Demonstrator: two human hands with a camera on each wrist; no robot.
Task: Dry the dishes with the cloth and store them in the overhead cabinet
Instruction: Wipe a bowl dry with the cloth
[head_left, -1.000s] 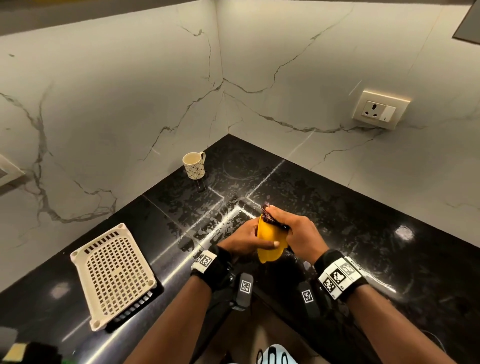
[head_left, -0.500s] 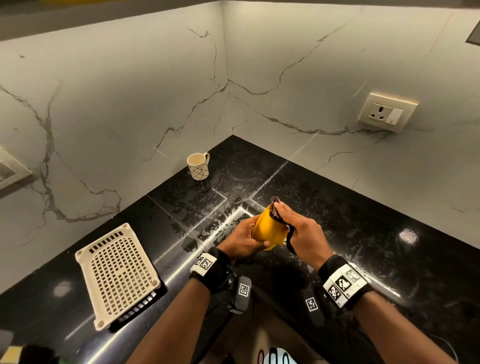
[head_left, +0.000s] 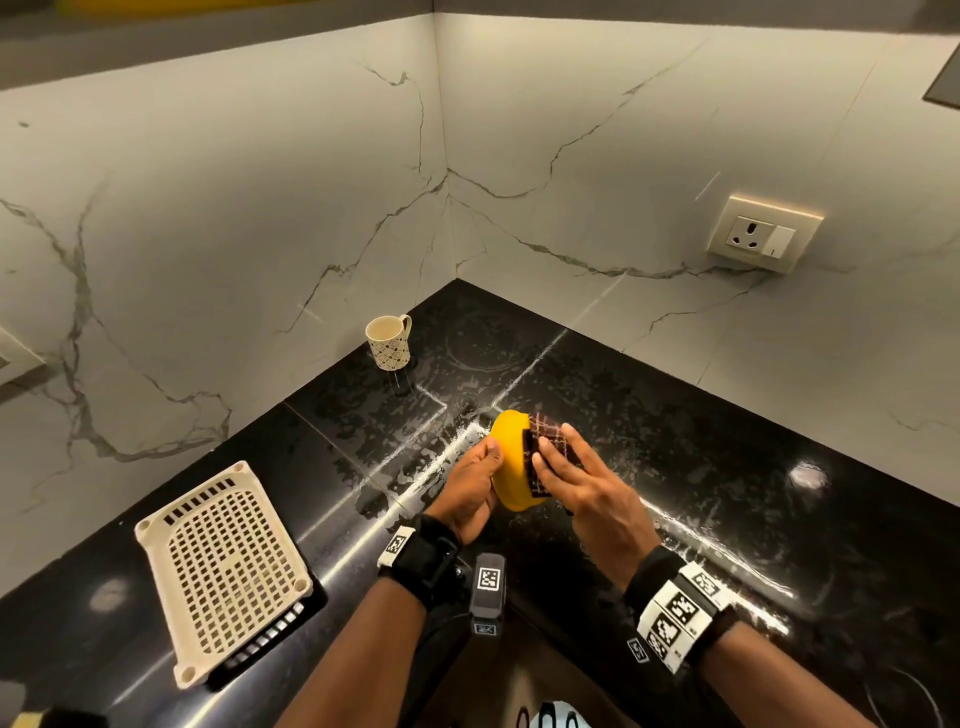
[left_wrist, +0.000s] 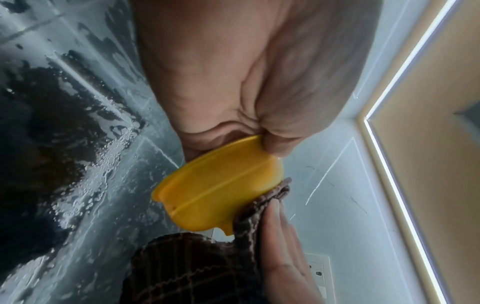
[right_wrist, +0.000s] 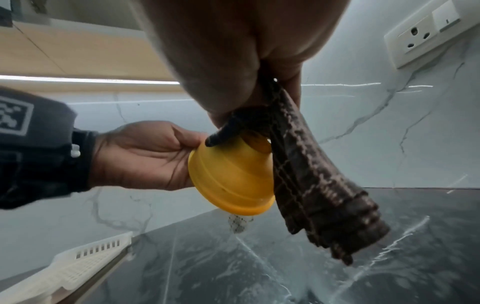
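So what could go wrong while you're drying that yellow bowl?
The left hand grips the small yellow plastic bowl only near its rim, so it might slip while the right hand presses the dark brown checked cloth against it. The black stone counter below is wet, so a dropped or set-down bowl would probably get wet again.

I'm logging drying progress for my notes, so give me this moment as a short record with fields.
left hand: grips the yellow bowl at its rim
right hand: holds the checked cloth against the bowl's outside
bowl position: in the air above the wet black counter
patterned mug: upright on the counter by the wall, untouched
white rack: on the counter to the left
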